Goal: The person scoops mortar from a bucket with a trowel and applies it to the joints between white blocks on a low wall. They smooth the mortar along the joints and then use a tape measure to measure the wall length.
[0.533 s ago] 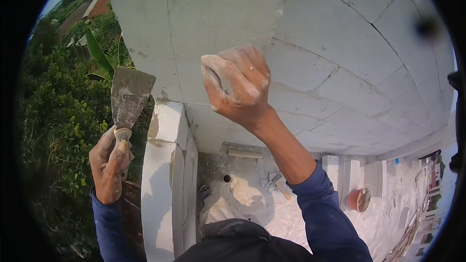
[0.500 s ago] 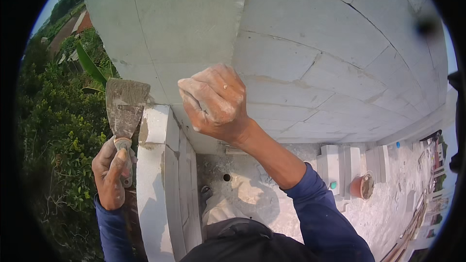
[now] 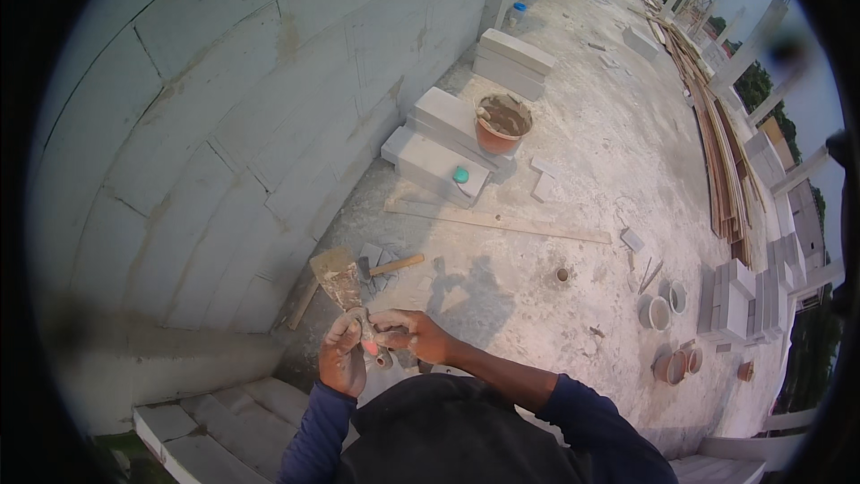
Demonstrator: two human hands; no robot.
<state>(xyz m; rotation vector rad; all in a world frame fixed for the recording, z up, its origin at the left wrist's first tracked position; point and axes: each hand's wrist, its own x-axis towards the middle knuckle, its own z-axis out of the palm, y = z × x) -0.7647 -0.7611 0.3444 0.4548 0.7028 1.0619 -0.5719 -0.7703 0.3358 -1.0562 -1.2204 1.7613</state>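
Note:
In front of my body, my left hand (image 3: 342,360) is closed around the handle of a putty knife (image 3: 336,280). Its wide blade points up and away from me and carries grey mortar. My right hand (image 3: 410,333) has come in from the right, its fingers curled and pinching at the neck and handle of the same tool. Part of the reddish handle shows between the two hands. Pale dust coats my fingers. On the floor just beyond the blade lies a hammer (image 3: 397,265) with a wooden handle.
A block wall (image 3: 206,125) rises on the left, and a low block wall (image 3: 224,430) stands at lower left. Further out are stacked blocks (image 3: 439,166), a mortar bucket (image 3: 503,130) and a long board (image 3: 502,220). Several buckets (image 3: 657,312) and timber planks (image 3: 717,161) sit at right.
My view has swung right, from the wall corner to the floor. The putty knife has come in front of my body, and my right hand has dropped from the wall to meet it.

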